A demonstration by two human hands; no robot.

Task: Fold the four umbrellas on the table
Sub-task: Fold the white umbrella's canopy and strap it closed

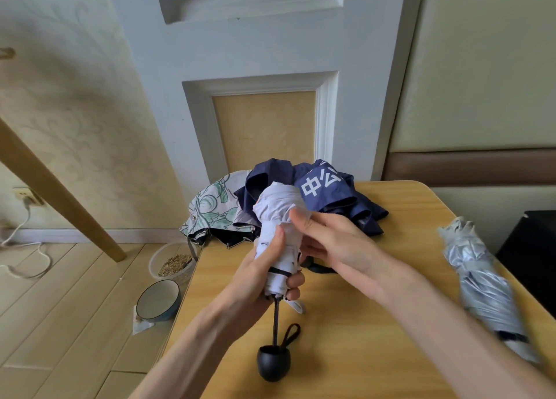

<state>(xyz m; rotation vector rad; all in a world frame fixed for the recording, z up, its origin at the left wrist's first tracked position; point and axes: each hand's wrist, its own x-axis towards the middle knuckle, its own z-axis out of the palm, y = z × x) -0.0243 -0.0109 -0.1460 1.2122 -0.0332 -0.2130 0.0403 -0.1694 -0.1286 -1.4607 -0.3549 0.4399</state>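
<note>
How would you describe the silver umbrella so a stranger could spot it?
Start at the wooden table. Along its right edge lies the silver umbrella, loosely rolled. Unlike the navy umbrella and the floral umbrella heaped at the far edge, it is shiny grey and lies alone.

**Colours around the white umbrella**

The white umbrella [278, 218] is plain pale cloth, crossed by a thin black strap, with a black shaft and a matt black handle [273, 362]; just behind it the navy umbrella [331, 194] carries large white characters; behind it to the left the floral umbrella [215, 209] shows green leaves on an off-white ground; well to its right the silver umbrella [478, 284] is shiny blue-grey; beneath it the worktop [361, 338] is honey-yellow wood; left of it, on the floor, the bowl [158, 301] is blue outside and greyish-white inside.
</note>
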